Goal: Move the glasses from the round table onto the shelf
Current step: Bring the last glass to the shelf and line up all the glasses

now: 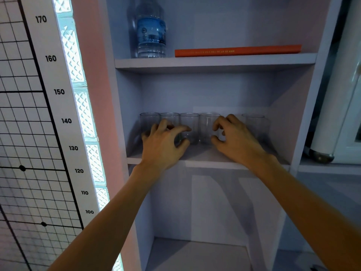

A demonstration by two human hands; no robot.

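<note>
5 clear round glasses (189, 127) stand rowed on the pale middle shelf (207, 160), both hands' fingers (218, 124) spread, gripping nothing; the task looks nearly finished.

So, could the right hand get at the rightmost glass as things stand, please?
Probably yes. The right hand is already inside the shelf, and the rightmost glass stands just to its right with nothing visible between them.

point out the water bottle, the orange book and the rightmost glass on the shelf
water bottle (150, 34): head view, on its blue label
orange book (237, 50): head view, middle of its spine
rightmost glass (256, 126): head view, on its clear side wall
</note>
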